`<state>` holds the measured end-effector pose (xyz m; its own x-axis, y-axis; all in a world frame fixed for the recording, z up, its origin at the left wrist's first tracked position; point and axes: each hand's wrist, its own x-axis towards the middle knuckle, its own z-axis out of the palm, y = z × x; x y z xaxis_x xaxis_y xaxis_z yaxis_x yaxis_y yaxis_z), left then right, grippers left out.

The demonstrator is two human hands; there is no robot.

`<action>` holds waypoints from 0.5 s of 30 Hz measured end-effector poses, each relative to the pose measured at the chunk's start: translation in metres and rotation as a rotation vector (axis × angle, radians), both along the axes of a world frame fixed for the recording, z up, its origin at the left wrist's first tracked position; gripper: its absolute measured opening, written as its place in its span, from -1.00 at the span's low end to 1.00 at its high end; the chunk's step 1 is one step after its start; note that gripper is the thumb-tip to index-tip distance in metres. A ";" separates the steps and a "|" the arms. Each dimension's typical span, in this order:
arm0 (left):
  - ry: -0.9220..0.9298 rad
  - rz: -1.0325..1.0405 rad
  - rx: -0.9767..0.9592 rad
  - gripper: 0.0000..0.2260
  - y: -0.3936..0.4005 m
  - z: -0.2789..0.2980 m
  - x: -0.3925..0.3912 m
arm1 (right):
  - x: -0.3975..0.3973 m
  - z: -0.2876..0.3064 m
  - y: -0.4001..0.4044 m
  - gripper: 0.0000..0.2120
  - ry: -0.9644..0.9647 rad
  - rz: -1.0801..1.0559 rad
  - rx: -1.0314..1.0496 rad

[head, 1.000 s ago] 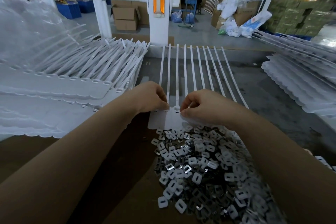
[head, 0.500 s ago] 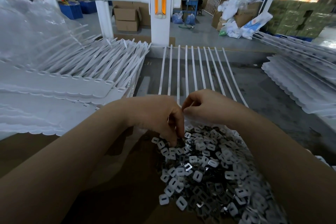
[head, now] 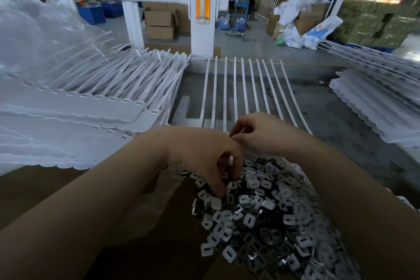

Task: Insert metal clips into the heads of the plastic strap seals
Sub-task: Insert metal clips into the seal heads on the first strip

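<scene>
- My left hand (head: 204, 157) reaches down into the heap of small square clips, shiny metal ones mixed with white plastic ones (head: 268, 216), on the brown tabletop (head: 68, 189); its fingertips (head: 219, 192) curl into the pile, but I cannot tell whether they pinch a clip.
- My right hand (head: 261, 134) sits just beyond, thumb and forefinger pinched together at the head end of the row of joined white plastic strap seals (head: 236, 91); the heads themselves are hidden behind my hands.
- The row's long straps fan away from me across the grey surface.
- A stack of more white strap seal sheets (head: 102, 98) lies to the left, another stack (head: 375, 102) to the right.
- A white post with an orange reflector (head: 203, 2) stands beyond.
- No writing is legible anywhere.
</scene>
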<state>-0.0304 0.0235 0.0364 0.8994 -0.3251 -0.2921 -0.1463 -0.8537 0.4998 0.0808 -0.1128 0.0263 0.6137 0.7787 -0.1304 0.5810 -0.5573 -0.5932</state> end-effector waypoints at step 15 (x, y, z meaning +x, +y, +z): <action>0.061 0.144 -0.181 -0.95 0.010 0.003 0.000 | 0.002 0.003 -0.002 -0.94 0.000 0.018 -0.009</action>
<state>-0.0300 0.0338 0.0392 0.9227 -0.2470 -0.2962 0.0057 -0.7592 0.6508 0.0828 -0.1145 0.0294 0.5995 0.7884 -0.1377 0.5908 -0.5520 -0.5885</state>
